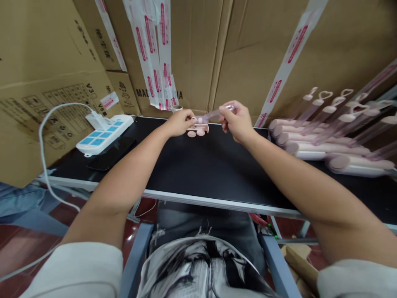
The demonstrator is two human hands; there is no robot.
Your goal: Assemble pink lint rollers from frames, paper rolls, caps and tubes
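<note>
With my left hand (180,123) I pinch the pink part (203,127) at its left end, perhaps to make it steady, because the tube (213,114) meets it at a slant. My right hand (237,121) has its fingers curled around the tube's other end, probably for controlling the angle. The part is near the table's (198,165) far edge. Similar pieces (310,149) are side by side at my right, likely within reach.

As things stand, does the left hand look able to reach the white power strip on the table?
Probably yes: only a flat, dark object lies between the left forearm and the power strip. However, the left hand holds a small pink part, which it might need to release first.
</note>
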